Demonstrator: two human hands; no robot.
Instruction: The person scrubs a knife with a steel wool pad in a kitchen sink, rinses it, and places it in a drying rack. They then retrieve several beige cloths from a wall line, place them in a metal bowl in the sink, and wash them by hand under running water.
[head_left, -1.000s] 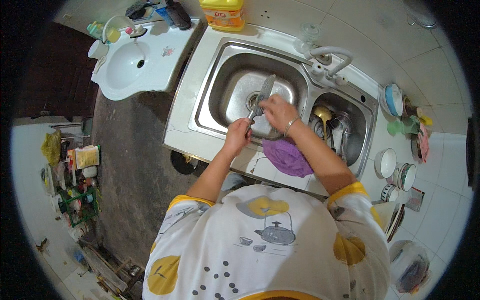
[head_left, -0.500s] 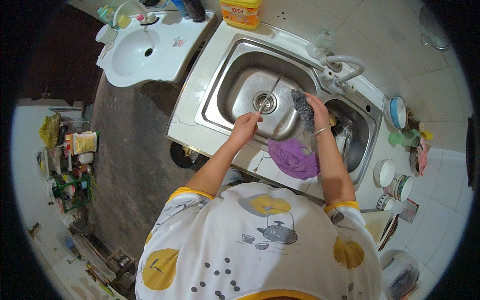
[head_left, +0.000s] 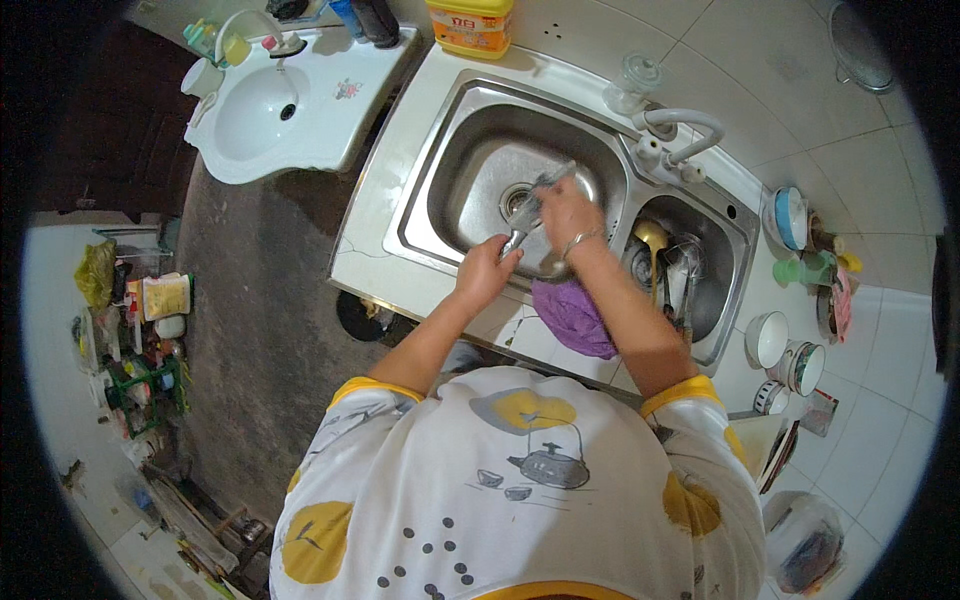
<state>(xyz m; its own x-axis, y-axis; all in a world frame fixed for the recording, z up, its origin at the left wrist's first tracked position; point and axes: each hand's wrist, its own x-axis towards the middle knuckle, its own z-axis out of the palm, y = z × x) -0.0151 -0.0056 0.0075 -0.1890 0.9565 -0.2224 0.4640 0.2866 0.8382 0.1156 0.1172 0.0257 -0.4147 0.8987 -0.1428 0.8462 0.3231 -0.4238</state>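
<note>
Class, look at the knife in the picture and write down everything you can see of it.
The knife has a grey blade, metal by its look, and a slimmer handle. The left hand grips the handle near the front edge of the sink. The blade slants away from the person and to the right, over the larger basin. The right hand is at the blade and covers part of it; blur there hides the exact contact and the blade's fine detail.
</note>
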